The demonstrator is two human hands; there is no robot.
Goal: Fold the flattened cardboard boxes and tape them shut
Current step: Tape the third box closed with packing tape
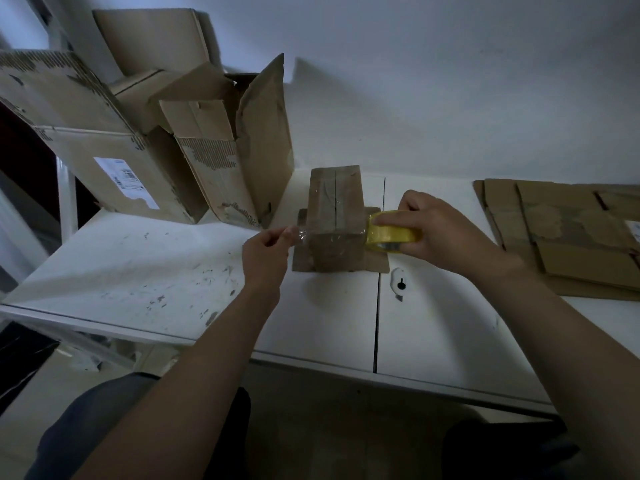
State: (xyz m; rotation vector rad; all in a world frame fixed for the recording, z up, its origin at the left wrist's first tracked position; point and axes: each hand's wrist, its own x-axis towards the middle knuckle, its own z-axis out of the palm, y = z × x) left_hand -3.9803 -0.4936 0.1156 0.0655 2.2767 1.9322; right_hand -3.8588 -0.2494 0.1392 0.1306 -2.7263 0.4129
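Small cardboard box (334, 216) stood upright near the centre of the white bench (138, 271). Top flaps were closed w/ a seam down the middle and glossy clear tape over it. Lower flaps lay splayed flat on the bench on both sides.

Left hand (265, 247) was just beside the box's near left corner, thumb & forefinger pinched together on the free end of the clear tape strip (298, 235), other fingers curled in. The strip ran from that pinch across the box's near top edge to the yellow tape roll (393, 233), which sat touching or just beside the near right corner. Right hand (440, 230) was clamped on the roll, fingers wrapped over its outer rim. Couldn't tell whether the strip was stuck to the cardboard.

A small white object (400, 284) w/ a dark round hole lay on the bench near the box's front right flap, next to the gap btwn bench panels. A flattened cardboard stack (571, 244) lay on the right side of the bench, well apart from the box. At back left, a pile of opened, torn boxes (207, 150) leaned vs the wall. The biggest, a large box (104, 133), carried a white label on its side.
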